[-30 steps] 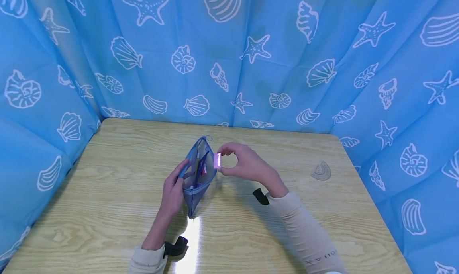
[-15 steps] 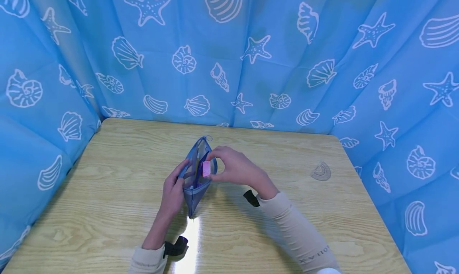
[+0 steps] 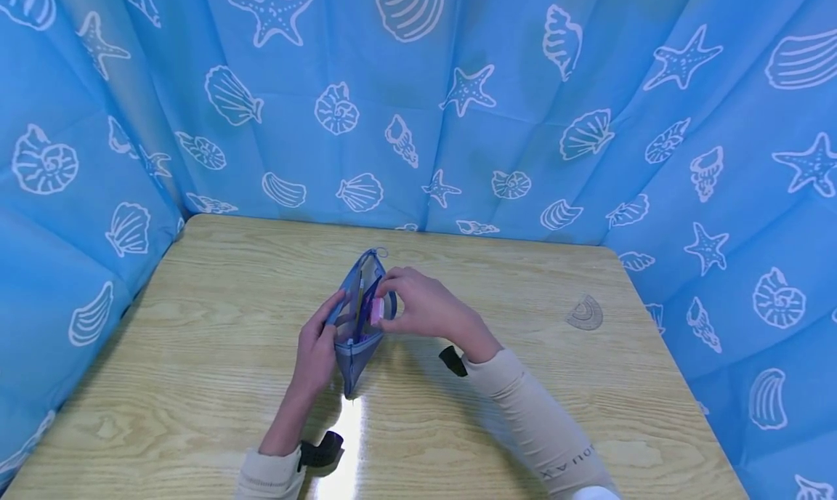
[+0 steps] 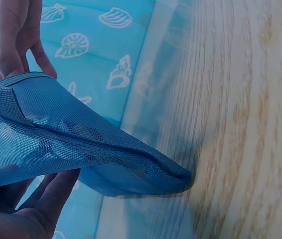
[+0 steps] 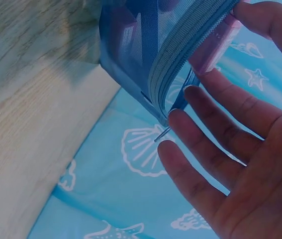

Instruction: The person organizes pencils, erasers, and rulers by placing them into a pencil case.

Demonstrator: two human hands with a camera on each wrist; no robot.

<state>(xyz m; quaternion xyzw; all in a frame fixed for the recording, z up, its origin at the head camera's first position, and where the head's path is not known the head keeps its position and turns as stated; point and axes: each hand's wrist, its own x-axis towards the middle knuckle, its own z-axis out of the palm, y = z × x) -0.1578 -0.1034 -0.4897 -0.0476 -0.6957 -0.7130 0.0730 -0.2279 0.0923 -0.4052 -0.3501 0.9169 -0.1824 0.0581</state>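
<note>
A blue mesh zip pencil case (image 3: 353, 369) stands on the table with its mouth open. My left hand (image 3: 317, 351) grips its left side, thumb and fingers on the rim. Between thumb and fingertips, my right hand (image 3: 428, 304) pinches a small pink eraser (image 3: 377, 311) in the pouch's mouth. In the right wrist view the eraser (image 5: 214, 50) sits just inside the zip edge (image 5: 180, 55). A yellow pencil (image 3: 360, 295) and a dark blue-purple flat piece lie inside. Through the mesh, another pink block (image 5: 123, 37) shows. The left wrist view shows the pouch's pointed end (image 4: 175, 177) touching the table.
A clear protractor (image 3: 585, 313) lies on the right part of the wooden table (image 3: 196, 325). Blue curtains (image 3: 405, 71) with shell prints surround the table's back and sides. A bright light reflection (image 3: 340, 449) falls near the front.
My right hand has carried the pink eraser left from beside the pouch to over its opening, then slightly down into it. The left hand and pouch have stayed in place.
</note>
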